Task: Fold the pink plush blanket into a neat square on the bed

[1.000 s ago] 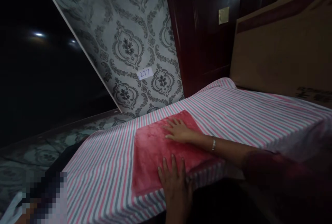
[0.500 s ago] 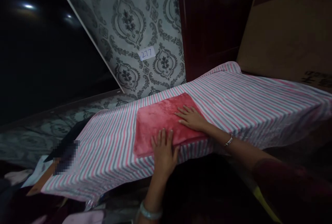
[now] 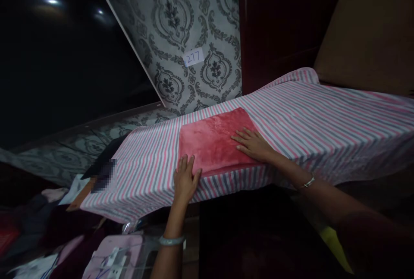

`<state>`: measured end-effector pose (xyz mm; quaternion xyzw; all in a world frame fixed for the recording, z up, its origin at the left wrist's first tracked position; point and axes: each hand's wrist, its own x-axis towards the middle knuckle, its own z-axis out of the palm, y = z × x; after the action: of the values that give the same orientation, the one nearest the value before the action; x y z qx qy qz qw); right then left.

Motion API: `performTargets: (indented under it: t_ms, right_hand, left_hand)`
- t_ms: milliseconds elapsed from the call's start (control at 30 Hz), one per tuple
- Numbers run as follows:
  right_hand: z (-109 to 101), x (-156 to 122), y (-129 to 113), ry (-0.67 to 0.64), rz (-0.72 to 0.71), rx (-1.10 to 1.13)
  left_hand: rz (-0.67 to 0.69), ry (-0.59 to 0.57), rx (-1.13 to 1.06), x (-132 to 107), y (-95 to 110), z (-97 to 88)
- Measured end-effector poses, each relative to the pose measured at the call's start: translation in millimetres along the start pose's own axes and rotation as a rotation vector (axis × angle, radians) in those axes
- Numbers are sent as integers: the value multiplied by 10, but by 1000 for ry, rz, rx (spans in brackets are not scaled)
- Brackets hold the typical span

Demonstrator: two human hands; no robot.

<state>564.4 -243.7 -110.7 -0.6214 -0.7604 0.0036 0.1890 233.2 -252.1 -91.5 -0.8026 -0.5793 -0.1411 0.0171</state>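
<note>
A red, plush-looking cloth lies flat in a rough rectangle on a table covered with a pink, grey and white striped tablecloth. My left hand rests at the cloth's near left corner, fingers extended and thumb apart. Flat on the right part of the cloth is my right hand, its fingers spread. Neither hand grips anything. A bangle circles each wrist.
Behind the table are patterned wallpaper with a paper marked 277, a large dark screen and a dark red panel. A cardboard box stands at the right. Lower left, a pink item lies among clutter.
My left hand has slid left across the red cloth to its near left corner. The right hand stays on the cloth's right part. The whole view has shifted slightly.
</note>
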Motion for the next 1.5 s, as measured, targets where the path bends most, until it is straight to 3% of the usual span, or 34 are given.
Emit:
performTargets:
  t_ms: [133, 200, 300, 400, 500, 667, 767, 900, 1033, 1133, 1267, 1400, 1500]
  right_hand:
    - [-128, 198, -203, -18, 19, 19]
    - [-177, 366, -372, -17, -19, 44]
    - [-127, 599, -591, -15, -49, 49]
    - [73, 690, -669, 7, -35, 1]
    - [270, 662, -644, 44, -37, -17]
    - [342, 621, -624, 32, -26, 6]
    - [306, 628, -635, 21, -21, 29]
    - [249, 632, -655, -11, -8, 70]
    - [210, 608, -689, -22, -3, 108]
    - [140, 613, -678, -55, -4, 129]
    - [-170, 825, -551, -125, -13, 143]
    - [-469, 1235, -354, 80, 182, 72]
    - [-357, 1402, -196, 146, 318, -27]
  left_hand:
    - [51, 56, -25, 159, 50, -206]
    - [134, 76, -38, 401, 199, -297]
    - [195, -1, -43, 937, 454, -358]
    - [162, -117, 9, 1467, 542, -270]
    - [114, -181, 95, 1770, 440, -47]
    - [112, -179, 126, 1883, 211, 221]
    - [107, -209, 118, 1977, 65, 189]
    - [-59, -264, 60, 2149, -157, 133]
    - [-80, -270, 63, 2213, -243, 132]
    - [-74, -247, 124, 2210, -154, 56]
    - [13, -119, 217, 2235, 221, -103]
    - [211, -153, 115, 2303, 682, -90]
    - [254, -193, 99, 2310, 816, 69]
